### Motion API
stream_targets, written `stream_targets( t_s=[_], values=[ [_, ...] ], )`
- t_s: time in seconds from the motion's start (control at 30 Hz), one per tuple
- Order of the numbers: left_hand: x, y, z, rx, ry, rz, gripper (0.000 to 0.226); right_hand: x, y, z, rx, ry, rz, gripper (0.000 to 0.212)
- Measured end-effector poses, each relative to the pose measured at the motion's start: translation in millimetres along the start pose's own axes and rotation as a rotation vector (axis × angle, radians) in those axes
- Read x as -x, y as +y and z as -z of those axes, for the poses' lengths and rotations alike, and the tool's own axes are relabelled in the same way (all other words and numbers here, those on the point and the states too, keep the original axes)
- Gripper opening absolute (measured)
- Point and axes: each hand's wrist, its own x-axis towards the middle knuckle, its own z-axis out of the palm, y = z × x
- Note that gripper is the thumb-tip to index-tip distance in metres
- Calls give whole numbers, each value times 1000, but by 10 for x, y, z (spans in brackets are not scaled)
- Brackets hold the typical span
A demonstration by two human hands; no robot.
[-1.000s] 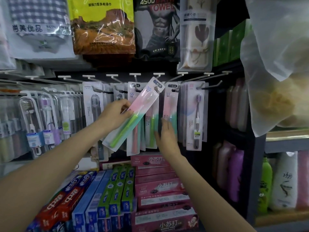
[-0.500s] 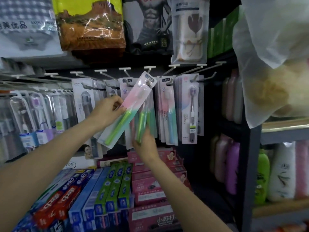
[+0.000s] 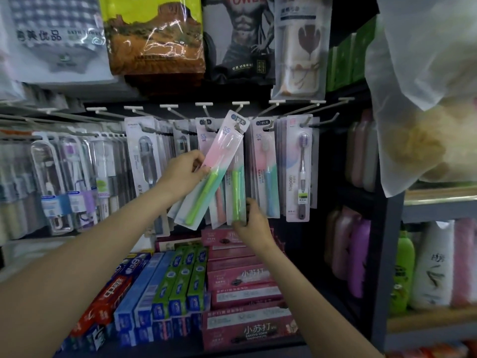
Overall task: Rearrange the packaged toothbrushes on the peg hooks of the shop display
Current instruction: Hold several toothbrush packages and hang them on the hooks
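Left hand: my left hand (image 3: 184,171) is up at the display, fingers and thumb curled round the edge of a tilted toothbrush pack (image 3: 209,174), gripping it about halfway down.
Tilted pack: pink-to-green card with a green-handled brush, leaning from lower left to upper right, its top corner up at a peg hook (image 3: 238,117); I can't tell whether the hang-hole is on the hook.
Right hand: my right hand (image 3: 251,223) is lower, fingers curled on the bottom end of a hanging green-brush pack (image 3: 236,192), pinching it at its lower edge.
Hanging pack: upright, just behind and right of the tilted one, and the two overlap.
Neighbours: a blue-handled brush pack (image 3: 267,171) hangs just right of that, and a purple-bristled brush pack (image 3: 300,171) hangs beside it on the next hook.
Left side: grey-brush packs (image 3: 144,156) hang further left, and the clear-cased ones beyond are blurred.
Below: toothpaste boxes (image 3: 180,285) in blue, green and red lie in rows on the shelf, with pink boxes (image 3: 240,280) stacked beside them.
Above: bagged towels (image 3: 154,34) hang over the hook row.
Right edge: bottles (image 3: 405,270) stand on a side shelf.
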Motion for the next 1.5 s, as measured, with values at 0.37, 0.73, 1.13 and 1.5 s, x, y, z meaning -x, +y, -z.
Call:
stream_targets(
  t_s=[0.37,0.73,1.13,1.5],
  values=[
    [223,-20,43,66,-275,26,19,-4,-339,-109,-393,370,53,43],
    [255,-75,-379,190,74,311,60,-32,-468,64,322,507,687,42],
    [119,-163,-268,16,79,334,26,-190,-219,120,783,165,636,55],
    [149,-77,270,-205,-64,295,36,-206,-405,-177,374,-31,305,50]
  ],
)
